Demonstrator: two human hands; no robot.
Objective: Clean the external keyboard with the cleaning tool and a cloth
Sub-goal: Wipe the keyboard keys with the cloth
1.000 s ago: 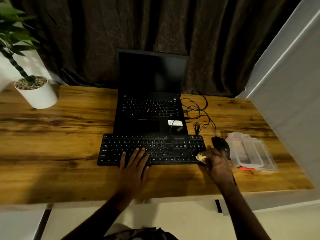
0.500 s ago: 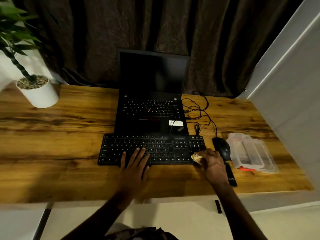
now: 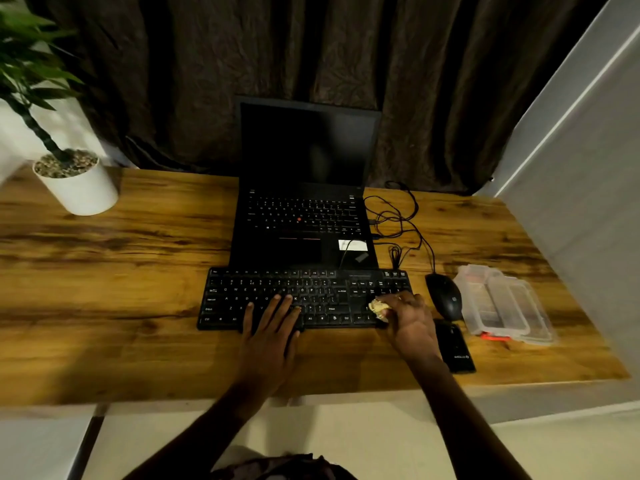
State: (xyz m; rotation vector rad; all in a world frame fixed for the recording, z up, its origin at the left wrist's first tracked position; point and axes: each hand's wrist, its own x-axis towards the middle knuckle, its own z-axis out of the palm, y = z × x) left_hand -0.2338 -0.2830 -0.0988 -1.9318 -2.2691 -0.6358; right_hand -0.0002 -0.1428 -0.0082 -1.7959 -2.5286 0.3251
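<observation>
A black external keyboard [image 3: 277, 289] lies on the wooden desk [image 3: 114, 271] in front of a laptop. My left hand [image 3: 270, 330] rests flat on the keyboard's lower middle keys, fingers straight and spread. My right hand [image 3: 410, 323] grips a small crumpled pale yellowish cloth [image 3: 378, 308] and presses it onto the keys at the keyboard's right end, near the arrow and number keys.
An open black laptop [image 3: 304, 216] with a dark screen stands behind the keyboard. A black mouse [image 3: 445, 299], tangled cables [image 3: 398, 216], a flat black device [image 3: 455, 349] and a clear plastic case [image 3: 502, 306] lie to the right. A white plant pot [image 3: 78, 187] stands far left.
My right hand has moved left with the cloth, from beside the mouse onto the keyboard's right end. My left hand has stayed in place on the keys.
</observation>
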